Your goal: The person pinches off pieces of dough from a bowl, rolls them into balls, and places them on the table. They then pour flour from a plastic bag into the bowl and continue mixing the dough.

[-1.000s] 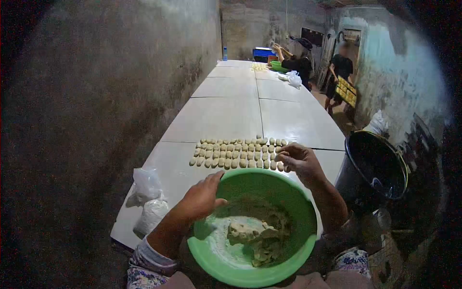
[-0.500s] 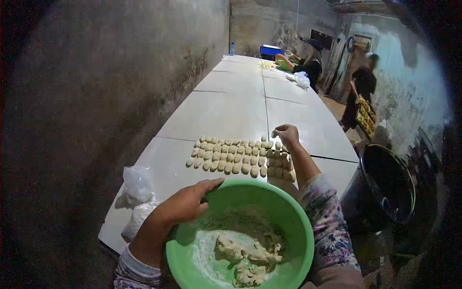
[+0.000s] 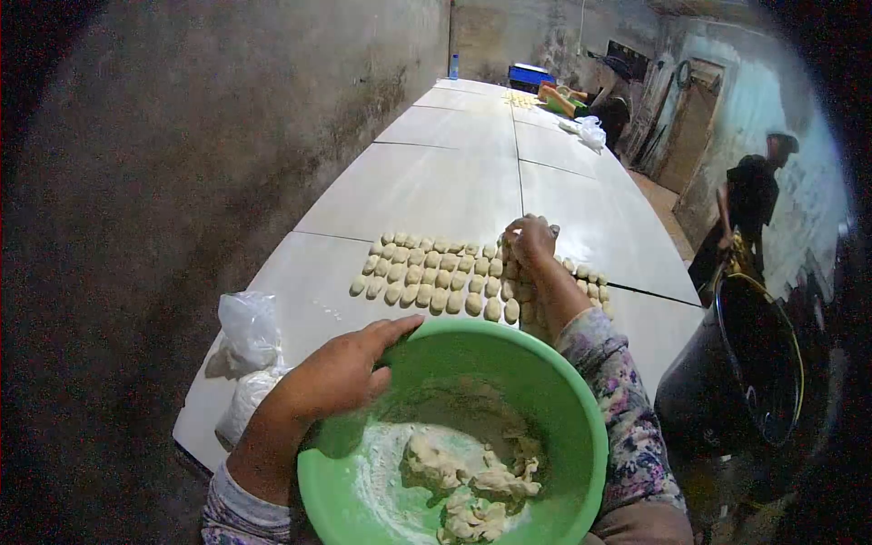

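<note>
A large green bowl (image 3: 568,400) stands close to me, floury inside, with lumps of soft dough (image 3: 454,468) at its bottom. My left hand (image 3: 341,368) grips the bowl's left rim, thumb on the inner side. Beyond the bowl, small oval dough pieces (image 3: 422,272) lie in several rows on the white table. Over the right part of those rows reaches my right hand (image 3: 534,241), its fingers curled down and drawn together among the pieces. Whatever is at its fingertips is hidden. More pieces (image 3: 590,277) show to the right of my right wrist.
Plastic bags (image 3: 248,331) of white stuff sit left of the bowl on the long white table (image 3: 427,186). A black drum (image 3: 690,391) stands off the table's right edge. One person (image 3: 749,204) is at the right; another (image 3: 609,109) leans over the far end, near a blue crate (image 3: 530,76).
My right hand has come down onto the right-hand rows of dough pieces. My left hand stays on the bowl. The view has shifted, and the person at the right appears nearer the drum.
</note>
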A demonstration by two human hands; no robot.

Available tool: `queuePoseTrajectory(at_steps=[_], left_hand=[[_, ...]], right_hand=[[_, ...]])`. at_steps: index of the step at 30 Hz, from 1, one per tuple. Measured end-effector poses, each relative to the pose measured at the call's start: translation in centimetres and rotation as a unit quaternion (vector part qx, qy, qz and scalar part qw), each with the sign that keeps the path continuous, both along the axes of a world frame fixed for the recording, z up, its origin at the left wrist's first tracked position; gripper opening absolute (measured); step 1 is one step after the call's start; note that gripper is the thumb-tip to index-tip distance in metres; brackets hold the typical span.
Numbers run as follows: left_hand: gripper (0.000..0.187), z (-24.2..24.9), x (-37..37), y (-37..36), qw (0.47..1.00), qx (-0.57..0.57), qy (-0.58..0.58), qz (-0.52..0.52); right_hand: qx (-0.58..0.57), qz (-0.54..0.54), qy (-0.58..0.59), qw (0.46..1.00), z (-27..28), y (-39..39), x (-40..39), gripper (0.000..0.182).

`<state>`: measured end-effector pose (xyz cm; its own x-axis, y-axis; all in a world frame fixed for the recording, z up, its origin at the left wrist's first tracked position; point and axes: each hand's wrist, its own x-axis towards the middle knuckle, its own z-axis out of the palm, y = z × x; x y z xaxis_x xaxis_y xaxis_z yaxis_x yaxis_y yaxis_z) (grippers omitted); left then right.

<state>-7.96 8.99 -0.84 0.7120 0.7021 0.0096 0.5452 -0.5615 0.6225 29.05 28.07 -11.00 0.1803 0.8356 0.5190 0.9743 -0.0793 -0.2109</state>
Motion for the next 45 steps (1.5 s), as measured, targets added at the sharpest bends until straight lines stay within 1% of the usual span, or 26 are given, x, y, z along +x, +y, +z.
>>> queuePoseTrajectory(at_steps=[1, 4, 5, 6, 8, 9, 11, 12, 14, 16, 18, 20, 24, 25, 28, 32, 33, 34, 37, 39, 40, 41, 42, 43, 44, 45], left_hand=[[0.070, 0.0, 0.0, 0.0, 1.000, 0.003, 0.003, -0.003], [0.070, 0.2, 0.0, -0.1, 1.000, 0.011, -0.006, -0.009], [0.070, 0.2, 0.0, -0.1, 1.000, 0.011, -0.007, -0.009], [0.070, 0.1, 0.1, -0.1, 1.000, 0.010, -0.005, -0.005], [0.070, -0.1, 0.0, 0.0, 1.000, 0.009, -0.005, 0.001], [0.070, -0.4, -0.1, 0.2, 1.000, 0.003, -0.012, -0.003], [0.069, -0.4, -0.1, 0.3, 1.000, -0.001, -0.017, -0.007], [0.069, -0.3, -0.1, 0.1, 1.000, 0.003, -0.018, -0.009], [0.069, -0.3, 0.1, -0.1, 1.000, 0.008, -0.021, -0.012], [0.069, -0.3, 0.2, -0.3, 1.000, 0.014, -0.016, -0.020], [0.069, -0.4, 0.2, -0.6, 0.999, 0.033, -0.010, -0.023], [0.070, -0.6, 0.1, -0.6, 0.999, 0.013, -0.029, -0.021], [0.069, -0.7, 0.2, -0.8, 0.999, 0.024, -0.034, -0.022], [0.069, -0.9, 0.3, -0.9, 0.999, 0.026, -0.033, -0.026], [0.070, -1.3, 0.5, -1.7, 0.998, 0.036, -0.037, -0.027], [0.071, -1.2, 0.5, -3.6, 0.997, 0.049, -0.046, -0.025], [0.071, -1.2, 0.6, -4.2, 0.998, 0.039, -0.051, -0.025], [0.071, -1.3, 0.7, -4.8, 0.998, 0.041, -0.050, -0.027], [0.071, -3.1, 0.8, -5.6, 0.995, 0.085, -0.048, 0.004], [0.072, -2.6, 0.6, -6.5, 0.994, 0.099, -0.034, 0.014], [0.072, -2.5, 0.5, -7.1, 0.994, 0.106, -0.020, 0.025], [0.070, -2.3, -0.3, -7.7, 0.991, 0.072, -0.109, 0.003], [0.070, -2.3, -0.4, -8.1, 0.992, 0.071, -0.107, 0.001], [0.068, -2.0, -0.3, -8.1, 0.993, 0.082, -0.076, 0.024], [0.066, -1.8, -0.2, -8.1, 0.994, 0.094, -0.045, 0.045], [0.060, -1.8, -0.4, -8.6, 0.988, 0.039, -0.151, 0.020]], right_hand=[[0.007, 0.014, 0.033, 0.999, 0.0, 0.5, 0.4, 0.013], [0.033, -0.008, 0.012, 0.999, 0.9, -0.2, -0.3, 0.017], [-0.028, 0.010, -0.010, 1.000, 1.4, -1.1, -0.6, 0.021], [-0.138, -0.003, -0.017, 0.990, 2.3, -1.7, -1.3, 0.028], [-0.200, -0.023, 0.010, 0.979, 3.1, -2.0, -2.1, 0.035], [-0.199, -0.021, 0.008, 0.980, 2.5, -1.4, -1.5, 0.035], [-0.082, 0.007, 0.048, 0.995, 1.7, -1.0, -0.6, 0.037], [-0.057, -0.014, 0.072, 0.996, 2.8, -2.3, -1.0, 0.039], [0.005, 0.064, 0.119, 0.991, 2.6, -0.9, 2.8, 0.039], [0.095, 0.096, 0.163, 0.977, 6.0, -5.1, 1.1, 0.024], [0.103, 0.147, 0.191, 0.965, 9.3, -8.7, -0.2, 0.020], [0.100, 0.208, 0.170, 0.958, 12.9, -13.5, -1.9, 0.020], [0.021, 0.296, 0.143, 0.944, 18.1, -23.3, -5.4, 0.019], [0.029, 0.311, 0.094, 0.945, 18.6, -25.1, -6.0, 0.018], [-0.005, 0.341, 0.054, 0.938, 20.4, -30.6, -7.8, 0.017], [-0.046, 0.363, -0.001, 0.931, 19.9, -34.6, -8.6, 0.022], [-0.080, 0.373, 0.011, 0.924, 19.9, -35.1, -8.8, 0.021], [-0.058, 0.383, 0.017, 0.922, 18.9, -35.3, -8.7, 0.019], [-0.099, 0.348, 0.048, 0.931, 17.4, -35.3, -9.5, 0.018], [-0.199, 0.333, 0.091, 0.917, 16.5, -34.8, -9.8, 0.019], [-0.198, 0.333, 0.093, 0.917, 16.0, -35.0, -10.3, 0.019], [-0.193, 0.305, 0.112, 0.926, 15.3, -35.4, -11.2, 0.020], [-0.188, 0.276, 0.132, 0.933, 14.4, -35.8, -11.5, 0.020], [-0.270, 0.229, 0.339, 0.872, 11.5, -34.3, -10.3, 0.020], [-0.269, 0.226, 0.341, 0.872, 10.8, -34.4, -10.5, 0.020], [-0.242, 0.247, 0.300, 0.889, 10.3, -35.3, -10.7, 0.019]])
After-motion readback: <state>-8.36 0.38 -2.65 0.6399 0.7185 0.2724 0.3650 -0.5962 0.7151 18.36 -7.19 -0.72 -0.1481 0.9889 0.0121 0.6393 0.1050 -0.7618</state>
